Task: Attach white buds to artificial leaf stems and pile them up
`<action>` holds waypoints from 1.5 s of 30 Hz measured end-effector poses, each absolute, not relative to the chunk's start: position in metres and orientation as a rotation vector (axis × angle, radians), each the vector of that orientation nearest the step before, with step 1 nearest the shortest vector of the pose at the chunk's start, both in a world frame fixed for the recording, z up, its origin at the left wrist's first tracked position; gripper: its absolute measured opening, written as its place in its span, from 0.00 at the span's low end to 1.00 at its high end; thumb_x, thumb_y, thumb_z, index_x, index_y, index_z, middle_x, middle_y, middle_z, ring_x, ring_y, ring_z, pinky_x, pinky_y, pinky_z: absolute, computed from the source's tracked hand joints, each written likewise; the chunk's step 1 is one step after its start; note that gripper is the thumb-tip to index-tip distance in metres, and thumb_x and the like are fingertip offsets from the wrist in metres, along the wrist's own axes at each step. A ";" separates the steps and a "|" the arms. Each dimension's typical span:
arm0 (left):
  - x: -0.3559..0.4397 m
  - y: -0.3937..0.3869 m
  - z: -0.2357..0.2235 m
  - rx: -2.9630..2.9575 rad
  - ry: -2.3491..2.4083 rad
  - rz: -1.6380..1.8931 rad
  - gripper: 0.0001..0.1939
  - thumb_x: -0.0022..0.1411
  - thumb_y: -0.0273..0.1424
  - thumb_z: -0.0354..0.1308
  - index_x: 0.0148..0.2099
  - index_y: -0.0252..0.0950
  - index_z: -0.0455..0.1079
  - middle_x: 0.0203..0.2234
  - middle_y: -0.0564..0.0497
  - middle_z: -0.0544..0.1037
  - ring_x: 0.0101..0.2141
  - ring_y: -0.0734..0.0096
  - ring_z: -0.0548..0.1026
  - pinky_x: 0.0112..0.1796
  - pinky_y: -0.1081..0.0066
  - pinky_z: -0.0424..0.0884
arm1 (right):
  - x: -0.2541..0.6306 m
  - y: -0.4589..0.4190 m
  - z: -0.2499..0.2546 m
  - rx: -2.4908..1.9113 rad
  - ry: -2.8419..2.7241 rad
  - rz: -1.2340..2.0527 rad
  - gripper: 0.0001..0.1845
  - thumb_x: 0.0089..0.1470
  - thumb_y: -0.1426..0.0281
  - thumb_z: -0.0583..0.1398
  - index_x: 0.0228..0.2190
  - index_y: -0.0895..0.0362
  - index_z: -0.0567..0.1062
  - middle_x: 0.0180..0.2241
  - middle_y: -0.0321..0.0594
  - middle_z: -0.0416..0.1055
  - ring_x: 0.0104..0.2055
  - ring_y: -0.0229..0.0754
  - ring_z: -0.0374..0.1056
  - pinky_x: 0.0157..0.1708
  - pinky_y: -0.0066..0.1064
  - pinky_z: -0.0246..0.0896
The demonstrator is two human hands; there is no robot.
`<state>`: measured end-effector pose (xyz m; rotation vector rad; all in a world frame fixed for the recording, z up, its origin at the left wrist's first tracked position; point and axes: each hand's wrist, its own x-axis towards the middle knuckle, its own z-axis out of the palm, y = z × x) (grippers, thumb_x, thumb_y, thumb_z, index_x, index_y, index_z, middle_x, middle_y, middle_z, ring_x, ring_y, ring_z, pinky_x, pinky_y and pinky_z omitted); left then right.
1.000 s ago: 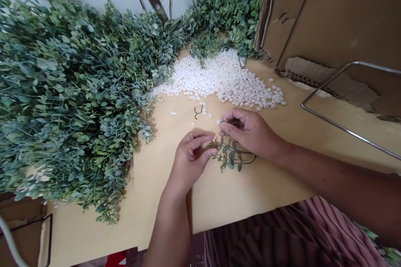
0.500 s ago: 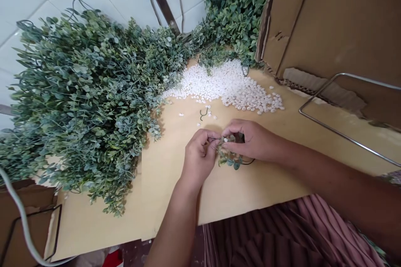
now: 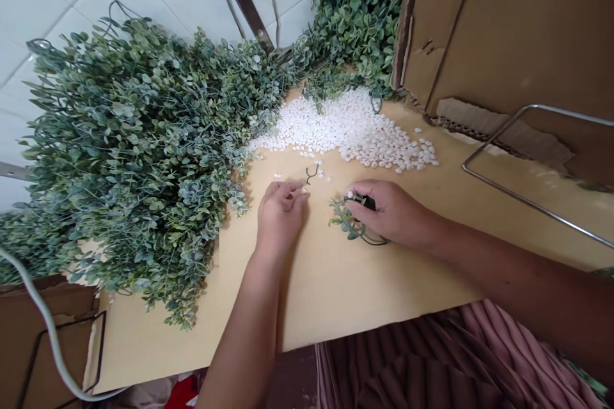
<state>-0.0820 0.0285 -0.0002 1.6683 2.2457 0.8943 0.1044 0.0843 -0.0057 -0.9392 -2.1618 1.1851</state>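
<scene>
- Left hand [image 3: 279, 217] hung low on the near side of the landmark, a heap of small, round, white, plastic-looking pieces [image 3: 321, 124]; thumb and forefinger stood nearly together beside one loose white piece [image 3: 304, 190]. Could not tell whether it was gripped.
- Right hand [image 3: 384, 208], nearer the person than the heap, held a small sprig of green, oval-leaved, artificial-looking foliage [image 3: 354, 230] between thumb and fingers. One round white piece [image 3: 350, 194] showed at those fingertips; its exact seating on the stem was hidden.
- Sprig's place: near side of the heap, leaves hanging toward the person, a dark stem curving out below the hand.
- Also just nearer than the heap: a thin, curved, dark-green scrap [image 3: 313, 175], well placed to confuse a quick pick.
- Left of the heap: a large mound of blue-green leafy stems [image 3: 144, 128]. Right of it: a bent, silvery wire frame [image 3: 532, 203], apart from the right forearm.
- Handling, as judged: a light, steady pinch on the stem suited best, leaves kept clear of the white piece. For the left, a flat, square fingertip pinch seemed wise; pressing the rim could have sent so small a piece skidding.
</scene>
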 end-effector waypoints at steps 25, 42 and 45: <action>-0.038 0.021 0.009 0.458 1.335 1.461 0.13 0.36 0.24 0.69 0.29 0.35 0.74 0.23 0.56 0.78 0.26 0.80 0.75 0.30 0.79 0.69 | 0.107 0.087 -0.006 -0.817 -2.256 1.097 0.11 0.54 0.72 0.52 0.20 0.56 0.63 0.21 0.36 0.61 0.26 0.38 0.59 0.27 0.31 0.56; -0.035 0.019 0.007 0.578 1.384 1.378 0.14 0.44 0.41 0.66 0.24 0.34 0.73 0.13 0.57 0.67 0.17 0.84 0.61 0.21 0.79 0.59 | 0.107 0.085 -0.003 -0.769 -2.091 1.106 0.05 0.50 0.74 0.54 0.24 0.58 0.69 0.24 0.38 0.67 0.28 0.38 0.63 0.31 0.31 0.59; -0.034 0.018 0.006 0.584 1.339 1.358 0.13 0.44 0.40 0.66 0.26 0.34 0.74 0.17 0.56 0.71 0.20 0.83 0.64 0.23 0.79 0.62 | 0.107 0.084 -0.005 -0.726 -2.081 1.037 0.05 0.49 0.74 0.54 0.24 0.57 0.68 0.23 0.38 0.65 0.29 0.39 0.62 0.32 0.31 0.58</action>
